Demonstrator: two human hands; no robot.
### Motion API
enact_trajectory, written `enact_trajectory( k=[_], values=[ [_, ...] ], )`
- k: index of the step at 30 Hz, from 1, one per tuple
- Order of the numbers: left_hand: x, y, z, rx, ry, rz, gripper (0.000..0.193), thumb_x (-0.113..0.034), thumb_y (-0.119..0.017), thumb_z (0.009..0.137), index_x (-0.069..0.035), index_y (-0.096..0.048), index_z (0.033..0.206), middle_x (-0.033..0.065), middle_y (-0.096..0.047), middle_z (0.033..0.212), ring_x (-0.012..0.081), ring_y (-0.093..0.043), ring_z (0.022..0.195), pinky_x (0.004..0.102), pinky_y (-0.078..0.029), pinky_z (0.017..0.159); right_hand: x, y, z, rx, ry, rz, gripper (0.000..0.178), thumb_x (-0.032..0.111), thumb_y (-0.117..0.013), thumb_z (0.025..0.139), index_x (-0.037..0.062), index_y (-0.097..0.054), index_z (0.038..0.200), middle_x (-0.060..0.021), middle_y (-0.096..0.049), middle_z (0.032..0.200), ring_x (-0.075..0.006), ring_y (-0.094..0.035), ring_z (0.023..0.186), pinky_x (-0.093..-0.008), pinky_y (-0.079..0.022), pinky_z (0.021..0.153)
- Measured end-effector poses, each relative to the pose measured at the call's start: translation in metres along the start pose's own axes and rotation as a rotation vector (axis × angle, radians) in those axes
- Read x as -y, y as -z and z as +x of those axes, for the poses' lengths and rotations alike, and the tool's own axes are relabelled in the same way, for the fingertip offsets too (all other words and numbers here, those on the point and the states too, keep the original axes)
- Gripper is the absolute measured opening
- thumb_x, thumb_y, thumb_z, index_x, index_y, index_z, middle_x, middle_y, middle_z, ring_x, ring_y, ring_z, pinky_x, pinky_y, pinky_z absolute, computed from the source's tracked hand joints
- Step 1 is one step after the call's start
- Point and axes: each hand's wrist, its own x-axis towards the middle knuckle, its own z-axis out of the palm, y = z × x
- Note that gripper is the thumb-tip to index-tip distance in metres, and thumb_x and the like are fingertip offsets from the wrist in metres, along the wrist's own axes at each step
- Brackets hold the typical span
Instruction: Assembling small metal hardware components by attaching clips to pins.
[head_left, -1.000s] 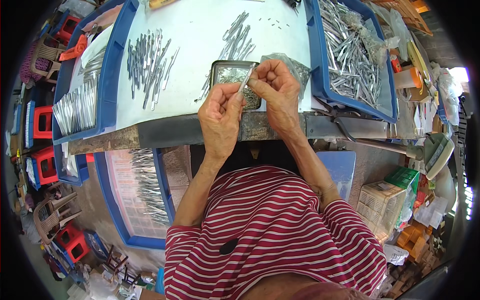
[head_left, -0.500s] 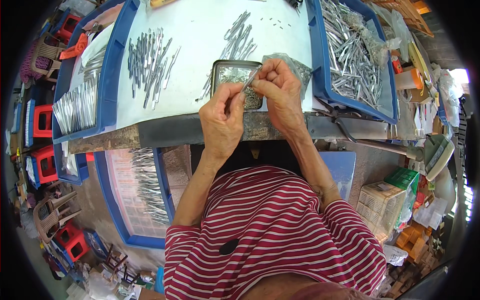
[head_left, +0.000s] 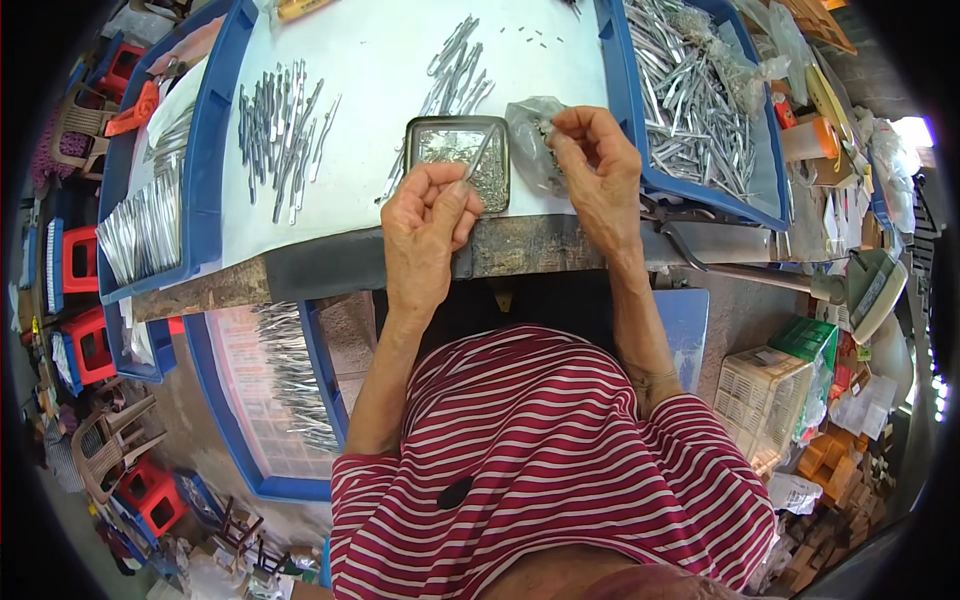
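Over the near edge of a small dark-rimmed tray, my left hand pinches a slim silver metal strip between thumb and fingers. Tiny metal parts lie in the tray. Just right of it, my right hand has thumb and forefinger brought together at a clear plastic bag. Whether those fingertips hold the bag's edge or a small part is too small to tell. Behind the tray rests a loose pile of similar metal strips. Another group of strips lies to the left.
Blue bins flank the white work sheet: one at left with stacked strips, one at right heaped with strips. Dark-handled pliers lie by the right bin. Below the table edge sits another blue tray. Several tiny pins lie far back.
My hands have parted. The right hand moved right, away from the strip, to the plastic bag. The left hand still holds the strip, slightly lower and left.
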Motion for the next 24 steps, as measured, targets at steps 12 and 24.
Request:
enact_trajectory(
  k=[12,24],
  values=[
    [0.000,-0.007,0.001,-0.021,0.023,0.168,0.011,-0.009,-0.055,0.084,0.001,-0.054,0.089,0.0009,-0.053,0.063,0.0014,-0.039,0.049,0.0142,-0.029,0.041,-0.027,0.009,0.002,0.120,0.294,-0.642,0.017,-0.002,-0.051,0.074,0.0014,-0.056,0.090,-0.0150,-0.055,0.082,-0.0336,-0.056,0.073,-0.0375,-0.045,0.063],
    [0.000,-0.011,0.004,0.008,-0.077,0.451,0.013,-0.012,-0.050,0.086,0.000,-0.053,0.086,0.0000,-0.050,0.065,0.0061,-0.042,0.059,0.0198,-0.037,0.053,-0.030,0.003,0.009,0.190,0.257,-0.733,0.010,-0.001,-0.051,0.073,0.0012,-0.053,0.083,-0.0153,-0.054,0.080,-0.0353,-0.055,0.072,-0.0414,-0.044,0.062]
  ],
)
